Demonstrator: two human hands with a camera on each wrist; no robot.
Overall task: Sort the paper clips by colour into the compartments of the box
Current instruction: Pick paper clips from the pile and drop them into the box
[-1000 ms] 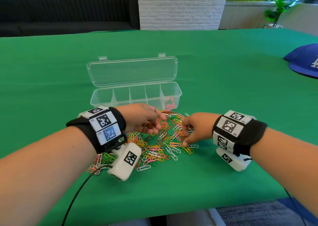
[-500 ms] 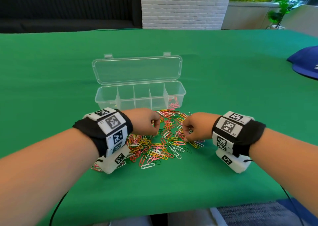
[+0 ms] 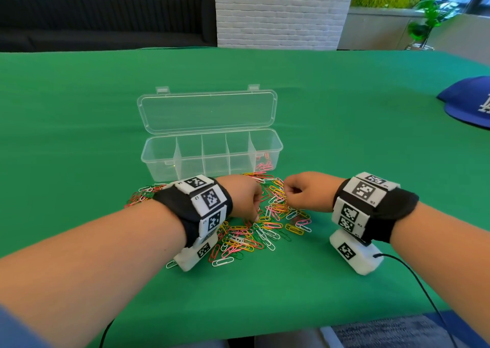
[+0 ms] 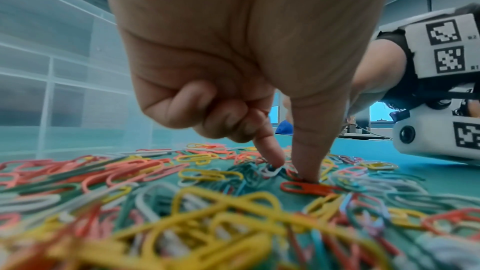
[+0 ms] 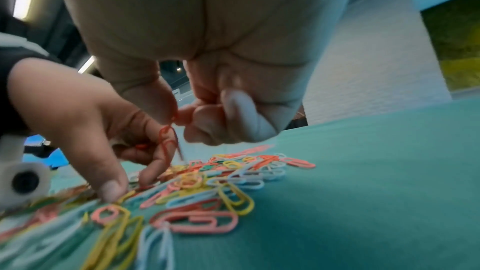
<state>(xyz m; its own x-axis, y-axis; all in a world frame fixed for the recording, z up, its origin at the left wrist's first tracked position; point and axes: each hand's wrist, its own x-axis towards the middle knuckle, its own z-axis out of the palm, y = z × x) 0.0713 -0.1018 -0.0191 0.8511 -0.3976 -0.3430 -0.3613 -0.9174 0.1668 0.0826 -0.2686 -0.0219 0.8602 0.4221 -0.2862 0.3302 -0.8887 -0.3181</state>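
While the left hand (image 3: 245,200) has curled down to press finger and thumb into the paper clips (image 3: 254,231) on the green surface (image 3: 344,135), the right hand (image 3: 305,192) pinches red clips (image 5: 167,140) just lifted, bound for the box (image 3: 212,151).

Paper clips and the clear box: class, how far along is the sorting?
Barely begun. Done: a few pink paper clips lie in the rightmost compartment of the clear plastic box; the other four compartments look empty. In hand: the right hand pinches a red paper clip, while the left hand pokes into the heap. Left: the mixed heap of coloured paper clips on the green tablecloth.
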